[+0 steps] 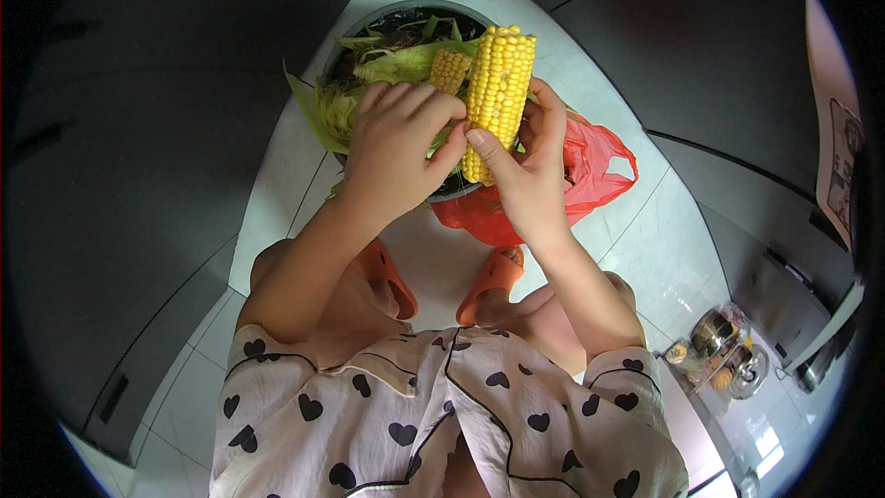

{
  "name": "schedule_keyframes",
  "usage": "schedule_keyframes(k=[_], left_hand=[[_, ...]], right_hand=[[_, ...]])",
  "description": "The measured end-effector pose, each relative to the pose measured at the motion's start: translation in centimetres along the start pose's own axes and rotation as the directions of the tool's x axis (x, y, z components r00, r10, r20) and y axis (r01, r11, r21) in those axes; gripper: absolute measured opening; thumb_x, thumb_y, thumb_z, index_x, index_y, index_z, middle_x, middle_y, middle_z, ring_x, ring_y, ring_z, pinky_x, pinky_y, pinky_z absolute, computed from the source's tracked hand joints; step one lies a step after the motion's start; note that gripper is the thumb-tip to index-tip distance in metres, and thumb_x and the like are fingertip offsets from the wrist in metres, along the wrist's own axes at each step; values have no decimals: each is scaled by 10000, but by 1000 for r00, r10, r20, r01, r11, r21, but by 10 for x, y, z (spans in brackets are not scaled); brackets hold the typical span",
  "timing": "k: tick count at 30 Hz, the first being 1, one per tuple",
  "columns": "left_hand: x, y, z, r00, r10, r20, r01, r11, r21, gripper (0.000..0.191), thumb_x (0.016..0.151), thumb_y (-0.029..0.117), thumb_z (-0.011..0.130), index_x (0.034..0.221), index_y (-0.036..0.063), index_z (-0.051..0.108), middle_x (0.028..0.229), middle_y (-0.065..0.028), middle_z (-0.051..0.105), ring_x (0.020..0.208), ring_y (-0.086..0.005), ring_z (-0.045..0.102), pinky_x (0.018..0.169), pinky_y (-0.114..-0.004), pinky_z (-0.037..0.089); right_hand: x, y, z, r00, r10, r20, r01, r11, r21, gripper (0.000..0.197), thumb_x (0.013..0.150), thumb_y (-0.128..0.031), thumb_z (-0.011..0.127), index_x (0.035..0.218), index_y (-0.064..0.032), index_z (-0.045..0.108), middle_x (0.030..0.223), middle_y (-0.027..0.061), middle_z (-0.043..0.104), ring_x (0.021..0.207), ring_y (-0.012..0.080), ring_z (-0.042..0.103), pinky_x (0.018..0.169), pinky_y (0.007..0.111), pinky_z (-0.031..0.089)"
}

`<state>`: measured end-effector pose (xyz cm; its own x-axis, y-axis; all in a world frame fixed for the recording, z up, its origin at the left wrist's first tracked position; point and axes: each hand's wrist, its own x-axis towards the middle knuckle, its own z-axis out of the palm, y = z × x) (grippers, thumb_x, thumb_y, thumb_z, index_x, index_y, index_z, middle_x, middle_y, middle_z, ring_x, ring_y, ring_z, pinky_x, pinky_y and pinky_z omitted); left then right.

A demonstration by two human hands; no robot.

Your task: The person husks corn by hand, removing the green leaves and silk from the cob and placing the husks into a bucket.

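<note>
My right hand [536,166] grips a husked ear of corn [499,97] with bright yellow kernels, its thumb across the near side and its fingers behind. The ear stands nearly upright in view, over the right rim of a round bin [477,14]. Close to the cob's left side is my left hand [408,142], fingers curled and thumb near the index finger. Whether it pinches a strand of silk cannot be made out. Green corn husks [401,63] and brown silk fill the bin below. A paler, kernelled cob piece [449,70] lies among them, partly hidden by my left hand.
A red plastic bag [594,159] lies on the tiled floor [650,235] against the bin's right side. Dark cabinet fronts [159,152] rise on both sides. My feet in orange clogs [491,283] are just before the bin. Metal pots [712,333] and jars sit at far right.
</note>
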<state>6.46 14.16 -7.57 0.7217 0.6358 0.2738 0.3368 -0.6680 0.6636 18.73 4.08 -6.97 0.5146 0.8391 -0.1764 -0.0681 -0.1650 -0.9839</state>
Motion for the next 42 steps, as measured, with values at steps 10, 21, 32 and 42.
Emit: schedule_keyframes(k=[10,21,32,42], left_hand=[[0,-15,-4,999,-26,-42,29,996,80,149,705,57,658,778,94,534,716,-35,564,705,-258,571,733,-382,418],[1,7,-10,964,-194,180,246,906,-344,150,872,81,641,994,6,599,886,-84,626,822,-173,598,770,-284,464],[-4,-2,-4,923,-231,307,356,812,-462,94,940,107,563,939,16,537,819,-49,535,783,-128,508,736,-263,429],[-2,-29,-10,987,-151,52,150,989,14,106,864,51,600,968,53,621,981,-94,659,873,-271,612,808,-377,454]], right_hand=[[8,-13,-12,973,231,-13,-205,885,419,616,906,-106,655,1395,-42,286,1238,130,527,1120,190,540,951,327,455],[10,-14,-10,957,288,27,-267,845,463,624,911,-108,644,1412,-40,279,1239,122,536,1136,195,540,964,335,450],[4,-2,-5,999,24,48,-33,982,185,666,885,-54,663,1414,-48,258,1261,149,503,1137,212,538,958,337,451],[9,-17,-11,956,287,66,-277,800,533,582,935,-118,611,1413,-37,289,1262,110,543,1156,189,533,979,320,441]])
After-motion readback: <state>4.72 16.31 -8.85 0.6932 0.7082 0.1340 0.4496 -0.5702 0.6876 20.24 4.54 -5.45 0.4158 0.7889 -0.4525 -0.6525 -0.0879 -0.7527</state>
